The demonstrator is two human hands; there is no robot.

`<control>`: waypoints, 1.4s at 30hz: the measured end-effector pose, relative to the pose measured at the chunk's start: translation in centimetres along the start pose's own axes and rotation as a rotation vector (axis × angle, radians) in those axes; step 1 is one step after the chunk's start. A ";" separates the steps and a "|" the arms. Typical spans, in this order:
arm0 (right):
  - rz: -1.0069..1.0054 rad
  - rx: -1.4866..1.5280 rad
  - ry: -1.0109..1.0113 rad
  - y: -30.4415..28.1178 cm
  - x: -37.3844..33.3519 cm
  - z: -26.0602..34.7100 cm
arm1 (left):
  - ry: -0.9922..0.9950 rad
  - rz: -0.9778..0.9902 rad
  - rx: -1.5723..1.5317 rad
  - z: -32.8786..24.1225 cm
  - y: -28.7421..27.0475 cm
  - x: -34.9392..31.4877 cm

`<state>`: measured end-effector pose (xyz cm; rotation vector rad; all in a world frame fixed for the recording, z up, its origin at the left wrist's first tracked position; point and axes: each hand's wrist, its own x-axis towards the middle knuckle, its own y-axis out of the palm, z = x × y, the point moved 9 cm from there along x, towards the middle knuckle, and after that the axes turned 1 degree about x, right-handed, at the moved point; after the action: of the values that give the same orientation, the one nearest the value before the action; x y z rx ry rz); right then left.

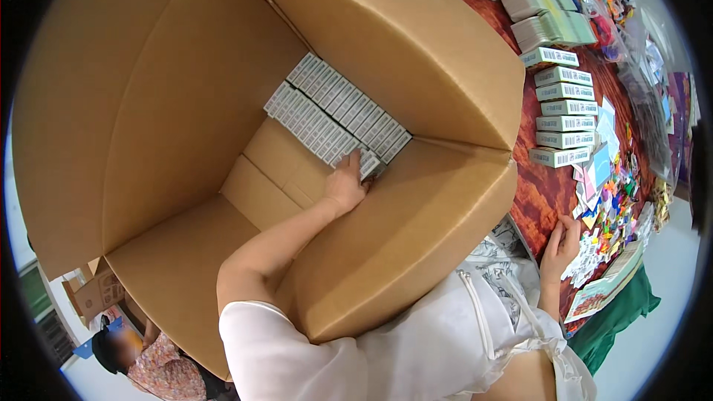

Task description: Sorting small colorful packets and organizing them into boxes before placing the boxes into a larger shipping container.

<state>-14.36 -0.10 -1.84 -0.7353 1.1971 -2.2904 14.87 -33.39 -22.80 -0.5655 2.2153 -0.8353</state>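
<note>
My left hand (346,189) reaches down into a large open cardboard carton (178,126). Its fingers are closed on a small white box (368,164) at the near right end of the packed rows. Two rows of such white boxes (345,100) stand side by side along one inner wall, their narrow printed faces up. The carton's bare bottom (286,156) shows beside them. Outside the carton, at the table's edge, my right hand (561,247) has its fingers curled together with nothing visible in them.
On the red patterned table (531,197) stands a line of white boxes (566,108). Stacked cards (535,4) lie beyond it, with clear bags and small colourful pieces (613,197) at the right. A person (160,360) is at the lower left. Green cloth (616,319) hangs lower right.
</note>
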 end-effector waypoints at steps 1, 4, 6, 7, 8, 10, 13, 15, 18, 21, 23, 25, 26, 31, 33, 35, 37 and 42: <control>-0.001 0.000 0.001 0.0 0.1 0.0 | -0.042 0.051 0.054 -0.2 0.1 0.0; -0.021 0.021 -0.041 -0.1 0.0 0.5 | 0.106 0.063 0.295 -1.6 -0.4 0.0; -0.014 0.009 -0.036 -0.2 0.1 0.7 | 0.149 0.049 0.360 -1.5 -0.1 -0.1; -0.014 0.012 -0.039 -0.3 0.0 0.7 | 0.193 0.038 0.423 -1.6 0.1 -0.3; -0.007 0.009 -0.017 -0.2 0.0 0.4 | 0.195 0.035 0.426 -1.8 -0.1 -0.3; 0.000 0.008 0.005 -0.1 -0.3 0.2 | 0.173 0.117 0.391 -1.9 0.2 -0.3; -0.013 0.013 -0.021 0.2 0.1 0.2 | 0.187 0.269 0.165 1.3 1.8 0.6; -0.016 0.000 -0.051 0.1 0.1 0.5 | 0.144 0.367 -0.001 2.8 1.1 1.6; -0.013 0.022 0.002 -0.3 0.0 0.0 | 0.150 0.212 -0.066 1.4 -2.4 2.1; -0.008 0.015 -0.006 0.2 0.1 0.0 | 0.103 0.229 -0.001 0.5 -2.9 2.3; -0.008 0.001 -0.022 0.3 0.1 0.0 | 0.111 0.242 0.057 -1.0 -3.1 1.6; -0.005 0.022 -0.003 0.2 -0.2 -0.6 | 0.121 0.254 0.117 -0.9 -2.1 0.9; -0.004 0.026 -0.009 0.3 -0.1 -0.3 | 0.176 0.208 0.158 -0.5 -1.3 0.7; -0.012 0.013 -0.028 0.2 -0.2 0.0 | 0.304 0.071 0.126 -0.6 -1.1 -0.5; 0.003 0.011 0.018 0.1 -0.3 -0.3 | 0.603 0.024 0.408 -2.8 -0.2 -2.2; 0.014 0.009 0.065 0.1 -0.3 -0.7 | 0.640 0.051 0.458 -2.4 0.4 -2.7; -0.018 0.027 -0.024 -0.1 0.0 0.1 | 0.678 0.076 0.510 -2.2 1.1 -3.0; -0.021 0.013 -0.024 0.0 0.2 0.2 | 0.660 0.089 0.485 -2.3 1.7 -3.2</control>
<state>-14.33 -0.37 -1.70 -0.7723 1.1680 -2.2980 15.04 -29.41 -21.23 0.0654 2.4325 -1.6207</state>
